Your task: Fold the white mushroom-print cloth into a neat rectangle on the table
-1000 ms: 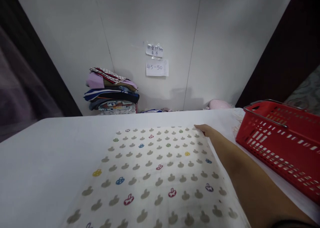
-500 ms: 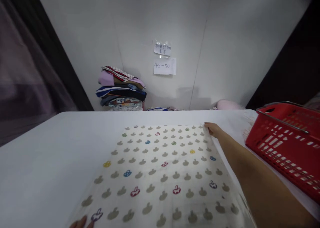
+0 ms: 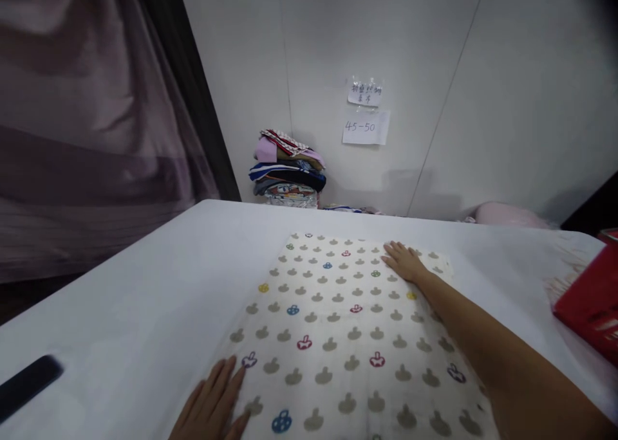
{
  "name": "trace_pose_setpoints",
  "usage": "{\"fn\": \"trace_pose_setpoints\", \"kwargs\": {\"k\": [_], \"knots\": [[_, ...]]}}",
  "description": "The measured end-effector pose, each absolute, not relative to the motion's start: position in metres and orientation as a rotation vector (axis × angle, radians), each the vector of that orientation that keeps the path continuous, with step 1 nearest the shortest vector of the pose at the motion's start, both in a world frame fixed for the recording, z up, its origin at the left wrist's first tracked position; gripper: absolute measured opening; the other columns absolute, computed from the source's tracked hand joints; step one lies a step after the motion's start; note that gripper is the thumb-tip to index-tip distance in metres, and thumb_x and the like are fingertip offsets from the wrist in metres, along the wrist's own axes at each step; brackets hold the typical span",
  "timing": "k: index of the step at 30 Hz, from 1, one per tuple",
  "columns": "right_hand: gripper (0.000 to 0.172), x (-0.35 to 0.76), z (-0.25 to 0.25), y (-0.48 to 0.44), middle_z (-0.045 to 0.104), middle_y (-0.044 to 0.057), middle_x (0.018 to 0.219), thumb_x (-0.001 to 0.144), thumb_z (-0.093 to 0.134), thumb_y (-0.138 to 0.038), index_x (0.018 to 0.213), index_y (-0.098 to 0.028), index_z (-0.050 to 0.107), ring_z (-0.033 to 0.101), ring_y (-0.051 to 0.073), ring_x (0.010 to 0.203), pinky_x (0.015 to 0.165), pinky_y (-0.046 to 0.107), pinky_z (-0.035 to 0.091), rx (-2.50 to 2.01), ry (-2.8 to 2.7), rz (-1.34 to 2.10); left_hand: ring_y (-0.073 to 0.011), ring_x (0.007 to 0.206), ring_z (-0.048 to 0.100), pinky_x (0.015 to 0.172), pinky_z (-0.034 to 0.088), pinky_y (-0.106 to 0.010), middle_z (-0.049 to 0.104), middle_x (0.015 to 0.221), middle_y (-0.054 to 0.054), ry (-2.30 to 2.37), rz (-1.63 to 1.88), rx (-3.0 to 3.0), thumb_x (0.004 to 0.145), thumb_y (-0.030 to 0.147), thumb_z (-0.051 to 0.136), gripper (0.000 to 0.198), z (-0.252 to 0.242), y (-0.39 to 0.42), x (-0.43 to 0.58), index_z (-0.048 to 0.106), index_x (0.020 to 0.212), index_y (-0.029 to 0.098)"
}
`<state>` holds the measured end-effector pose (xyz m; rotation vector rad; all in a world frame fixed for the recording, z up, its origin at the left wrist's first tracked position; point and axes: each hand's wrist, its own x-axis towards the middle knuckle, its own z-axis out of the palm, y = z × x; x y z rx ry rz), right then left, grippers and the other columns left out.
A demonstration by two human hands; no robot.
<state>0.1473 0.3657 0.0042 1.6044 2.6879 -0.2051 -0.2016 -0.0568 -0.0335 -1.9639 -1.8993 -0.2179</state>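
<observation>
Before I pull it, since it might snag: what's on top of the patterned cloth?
The right hand lies on the cloth near its far edge, arm across the right side; the left hand overlaps the left edge. Cloth beneath is hidden.

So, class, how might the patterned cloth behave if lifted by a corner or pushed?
The patterned cloth would probably droop: it looks thin, lying flat beneath the right hand. It seems light for its spread, showing little thickness. Pushed, it might slide or wrinkle, since the white table looks smooth.
</observation>
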Motion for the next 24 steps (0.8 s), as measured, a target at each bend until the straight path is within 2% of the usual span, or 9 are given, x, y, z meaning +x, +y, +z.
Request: {"fn": "trace_pose_setpoints", "kwargs": {"k": [3, 5, 9, 15, 20, 24], "knots": [[0.063, 0.136, 0.006, 0.366, 0.019, 0.011, 0.154, 0.092, 0.023, -0.055, 0.143, -0.020, 0.033, 0.012, 0.029, 0.141, 0.111, 0.053, 0.013, 1.663, 2.673, -0.074, -0.0235, 0.123, 0.050, 0.087, 0.056, -0.039, 0.039, 0.144, -0.002, -1.872, -0.206, -1.953, 0.083, 0.041, 0.044, 0.075, -0.029, -0.056, -0.197, 0.009, 0.148, 0.031], [0.066, 0.124, 0.008, 0.360, 0.015, 0.010, 0.155, 0.092, 0.022, -0.058, 0.144, -0.019, 0.031, 0.007, 0.027, 0.142, 0.112, 0.051, 0.010, 1.549, 2.805, -0.016, -0.0234, 0.122, 0.051, 0.085, 0.057, -0.038, 0.040, 0.143, -0.003, -1.851, -0.203, -1.943, 0.083, 0.041, 0.044, 0.074, -0.025, -0.056, -0.195, 0.010, 0.148, 0.029], [0.068, 0.098, 0.010, 0.355, 0.015, 0.005, 0.155, 0.091, 0.018, -0.060, 0.147, -0.023, 0.025, 0.008, 0.023, 0.142, 0.113, 0.047, 0.009, 1.267, 2.898, -0.190, -0.0235, 0.122, 0.051, 0.084, 0.057, -0.038, 0.042, 0.142, -0.006, -1.810, -0.138, -1.924, 0.084, 0.041, 0.044, 0.075, -0.015, -0.057, -0.190, 0.012, 0.149, 0.024], [0.068, 0.054, 0.016, 0.358, 0.013, 0.009, 0.155, 0.092, 0.019, -0.058, 0.145, -0.017, 0.028, 0.007, 0.025, 0.142, 0.112, 0.051, 0.010, 1.444, 2.785, -0.188, -0.0212, 0.122, 0.051, 0.085, 0.057, -0.034, 0.044, 0.140, -0.005, -1.782, -0.043, -1.895, 0.084, 0.042, 0.047, 0.075, -0.009, -0.059, -0.186, 0.013, 0.149, 0.021], [0.071, 0.008, 0.015, 0.342, 0.013, 0.005, 0.155, 0.090, 0.017, -0.063, 0.147, -0.021, 0.025, 0.005, 0.022, 0.143, 0.113, 0.047, 0.006, 0.980, 3.038, -0.258, -0.0223, 0.122, 0.050, 0.084, 0.058, -0.034, 0.044, 0.140, -0.008, -1.745, -0.009, -1.878, 0.084, 0.042, 0.048, 0.075, -0.002, -0.057, -0.184, 0.018, 0.148, 0.016], [0.068, -0.021, 0.014, 0.342, 0.015, 0.007, 0.155, 0.092, 0.017, -0.059, 0.146, -0.019, 0.027, 0.009, 0.025, 0.142, 0.112, 0.052, 0.008, 1.115, 2.896, -0.315, -0.0225, 0.122, 0.051, 0.083, 0.058, -0.034, 0.044, 0.139, -0.008, -1.751, -0.025, -1.877, 0.085, 0.044, 0.048, 0.075, -0.001, -0.058, -0.183, 0.017, 0.148, 0.017]]}}
